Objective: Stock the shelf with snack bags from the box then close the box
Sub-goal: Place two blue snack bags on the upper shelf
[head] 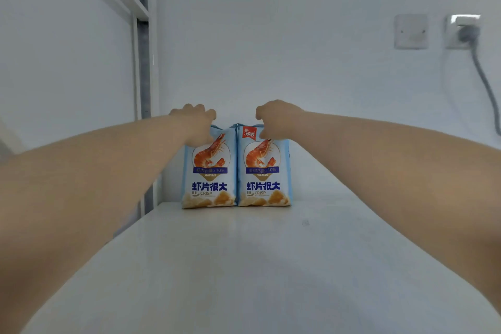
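1. Nearest, the white shelf (244,252) stretches away toward the bags, low and well short of the fingers.
2. Directly below the fingers stand two shrimp-crisp bags, upright and touching side by side.
3. The left hand (196,123) has its fingers curled over the top edge of the left bag (208,179). The right hand (276,119) pinches the top seal of the right bag (263,179) between thumb and curled fingers.
4. Just beyond the fingers is the back wall (271,49), and up and right of the right fingers is a plugged socket (462,31).
5. This looks like the placing step. Next, both grips need to ease off without tipping the bags, then the hands go back to the box, which is out of view.
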